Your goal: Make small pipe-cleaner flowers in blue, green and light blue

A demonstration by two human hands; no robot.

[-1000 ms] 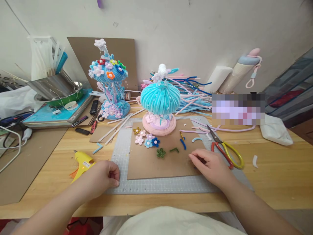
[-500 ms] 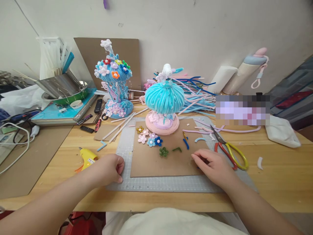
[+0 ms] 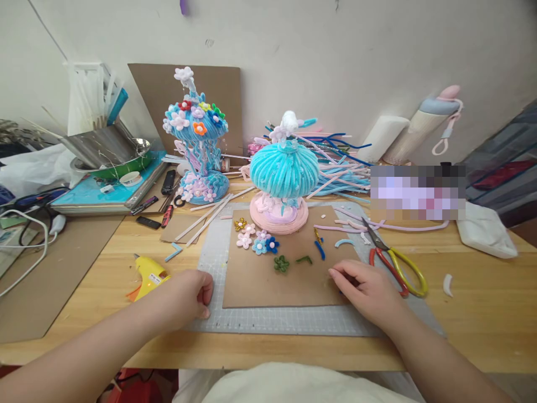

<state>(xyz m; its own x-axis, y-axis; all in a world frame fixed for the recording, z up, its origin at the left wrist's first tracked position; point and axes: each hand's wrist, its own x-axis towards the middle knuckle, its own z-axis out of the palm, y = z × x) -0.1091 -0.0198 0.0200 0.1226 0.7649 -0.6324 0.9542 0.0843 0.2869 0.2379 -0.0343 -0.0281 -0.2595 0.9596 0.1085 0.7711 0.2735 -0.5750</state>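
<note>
Green flower (image 3: 281, 264) lying on cardboard (image 3: 260, 291)

Likely light, soft, bendy; lift by petal rims, squeezing may crush it. Cardboard under it should be stiff: hold by the edge. Right hand (image 3: 369, 290) sits over cardboard's right edge, left hand (image 3: 195, 292) at the mat's (image 3: 293, 322) left edge. Fingers curled in on both; can't tell if either pinches anything.

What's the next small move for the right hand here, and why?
Perhaps reach the right hand toward the green flower: it lies apart from the dark blue flower on the cardboard and, unlike that one, shows no pale centre.
</note>
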